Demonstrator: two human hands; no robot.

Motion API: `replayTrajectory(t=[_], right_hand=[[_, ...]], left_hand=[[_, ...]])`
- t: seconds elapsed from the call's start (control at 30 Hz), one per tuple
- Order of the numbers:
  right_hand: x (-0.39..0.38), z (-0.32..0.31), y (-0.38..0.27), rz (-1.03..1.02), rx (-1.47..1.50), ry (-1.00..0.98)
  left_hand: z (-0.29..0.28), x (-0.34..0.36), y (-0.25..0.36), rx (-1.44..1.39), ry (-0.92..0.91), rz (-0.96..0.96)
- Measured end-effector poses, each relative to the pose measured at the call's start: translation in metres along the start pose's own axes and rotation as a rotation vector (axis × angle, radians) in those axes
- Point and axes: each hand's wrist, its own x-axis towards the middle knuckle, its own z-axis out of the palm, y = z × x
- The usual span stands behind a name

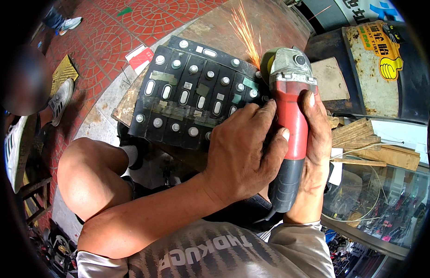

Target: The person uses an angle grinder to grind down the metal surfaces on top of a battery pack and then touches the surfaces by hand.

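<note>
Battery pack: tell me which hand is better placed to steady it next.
Probably the left hand: it reaches over the battery pack, while the right hand holds the angle grinder from the side away from it.

This appears to be a small street-side repair workshop: red patterned paving (pixel 106 44) meets a pale concrete strip (pixel 101 109), an angle grinder (pixel 291 120) throws sparks (pixel 246 34) at a block of black battery cells (pixel 192 92), and scrap wood (pixel 356 136) lies near a glass case (pixel 368 194) of cluttered small items.
</note>
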Motion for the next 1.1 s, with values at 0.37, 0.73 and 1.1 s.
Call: replayTrajectory(t=[0.37,0.73,1.1], right_hand=[[0.001,-0.007,0.001,-0.025,-0.010,-0.016],[0.002,-0.005,0.000,-0.006,0.015,-0.018],[0.005,-0.005,0.000,-0.006,0.003,-0.062]], left_hand=[[0.001,0.000,0.001,0.004,-0.005,0.000],[0.001,0.000,0.002,0.024,-0.009,-0.019],[0.001,-0.001,0.001,-0.011,-0.008,-0.026]])
